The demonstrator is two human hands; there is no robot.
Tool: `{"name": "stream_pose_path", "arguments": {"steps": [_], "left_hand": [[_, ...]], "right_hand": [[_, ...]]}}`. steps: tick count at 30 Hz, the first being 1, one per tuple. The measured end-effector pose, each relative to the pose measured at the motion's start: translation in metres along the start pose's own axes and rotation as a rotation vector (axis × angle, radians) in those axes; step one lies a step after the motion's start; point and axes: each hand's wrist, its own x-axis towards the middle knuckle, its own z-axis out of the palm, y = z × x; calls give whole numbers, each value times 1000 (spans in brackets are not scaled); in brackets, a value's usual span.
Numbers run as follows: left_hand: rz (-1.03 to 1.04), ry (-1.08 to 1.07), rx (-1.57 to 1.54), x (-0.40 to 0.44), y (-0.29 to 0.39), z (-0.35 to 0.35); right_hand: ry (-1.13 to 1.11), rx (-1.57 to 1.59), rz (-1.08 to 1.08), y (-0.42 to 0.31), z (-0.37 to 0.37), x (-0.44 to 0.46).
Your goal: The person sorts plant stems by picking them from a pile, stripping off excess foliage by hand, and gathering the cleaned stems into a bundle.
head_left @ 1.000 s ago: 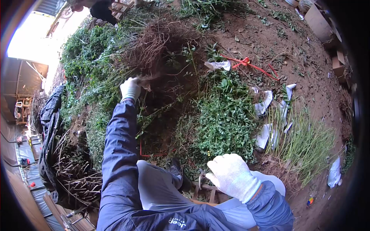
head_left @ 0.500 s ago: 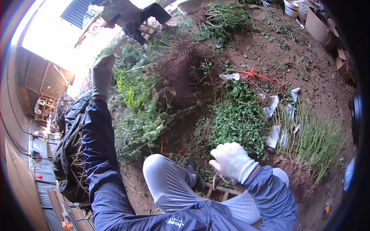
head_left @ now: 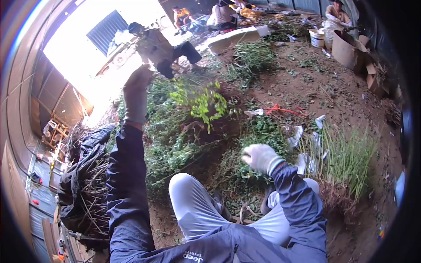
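My left hand [head_left: 137, 96], in a pale glove, is raised at the upper left with its fingers closed. Glare and blur hide what it grips. Right of it, a leafy plant [head_left: 204, 103] with bright yellow-green leaves shows motion blur above the green pile; whether its stem reaches my hand I cannot tell. My right hand [head_left: 262, 158], also gloved, is curled closed over a heap of leafy green plants [head_left: 258, 133], near my knee. Whatever may be inside its fingers is hidden.
Upright green stems with roots [head_left: 346, 158] stand at the right beside white scraps [head_left: 302, 162]. Red cord [head_left: 280, 108] lies on the soil. Dark cloth over sticks [head_left: 83, 175] is at the left. A person [head_left: 155, 48] sits ahead; others, a white bucket [head_left: 316, 38] and a bin [head_left: 346, 48] are farther back.
The view has tipped up, showing more people at the back. Blurred brown roots near the middle give way to raised, bright leaves. My right hand has moved up and slightly left in view.
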Motion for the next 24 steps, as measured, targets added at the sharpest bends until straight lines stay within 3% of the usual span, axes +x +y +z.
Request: {"name": "stream_pose_path", "arguments": {"steps": [2,7,11,12,15,17,21,24], "left_hand": [[-185,-91,-81,-27,12,25],[-317,-329,-307,-85,-3,87],[-416,-507,-415,-123,-20,131],[-500,-544,-471,-132,-27,140],[-489,-705,-577,-150,-43,164],[-505,-731,-559,-157,-46,174],[-555,-755,-605,-169,-66,180],[-645,-704,-710,-175,-68,174]], "right_hand": [[211,108,-55,5,-14,-8],[585,316,-119,12,-28,-9],[681,261,-68,8,-22,0],[659,220,-43,9,-19,2],[536,113,13,11,-13,13],[336,255,114,13,-7,24],[276,478,51,25,17,43],[176,468,42,29,21,58]]}}
